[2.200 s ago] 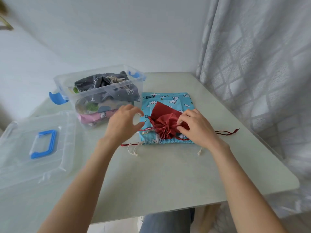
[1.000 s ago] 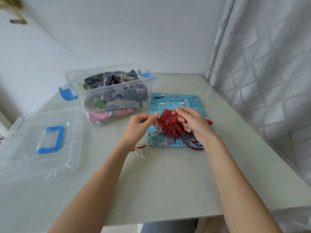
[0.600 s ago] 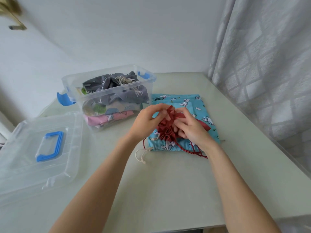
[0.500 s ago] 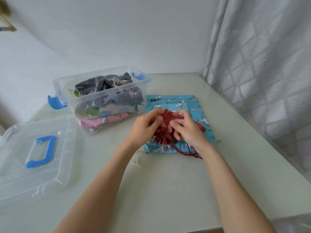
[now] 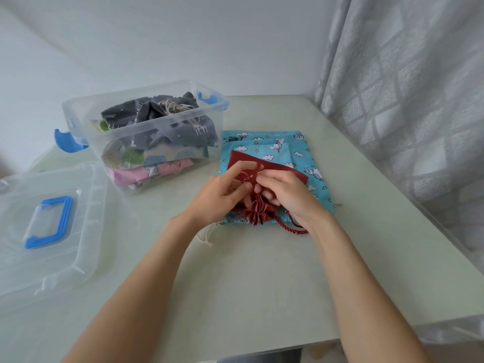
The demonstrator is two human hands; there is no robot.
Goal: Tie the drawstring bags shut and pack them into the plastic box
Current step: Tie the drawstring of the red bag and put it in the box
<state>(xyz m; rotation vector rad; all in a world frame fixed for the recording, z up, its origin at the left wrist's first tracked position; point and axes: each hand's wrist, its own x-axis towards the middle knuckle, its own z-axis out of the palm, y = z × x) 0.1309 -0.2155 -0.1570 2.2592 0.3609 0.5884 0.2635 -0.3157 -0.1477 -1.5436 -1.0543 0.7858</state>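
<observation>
A small red drawstring bag with its mouth gathered lies on top of blue cloud-print bags on the table. My left hand and my right hand meet over the red bag, each pinching its red cord where the strands cross. A loop of the cord trails out near my right wrist. The clear plastic box with blue latches stands at the back left, holding several tied bags in grey, beige and pink.
The box's clear lid with a blue handle lies flat at the left. A pale curtain hangs along the table's right edge. A white wall runs behind. A cream drawstring end lies below my left wrist.
The red bag's mouth has been drawn tight. Both hands have closed in over the bag and now cross the red cord's strands between their fingers.
</observation>
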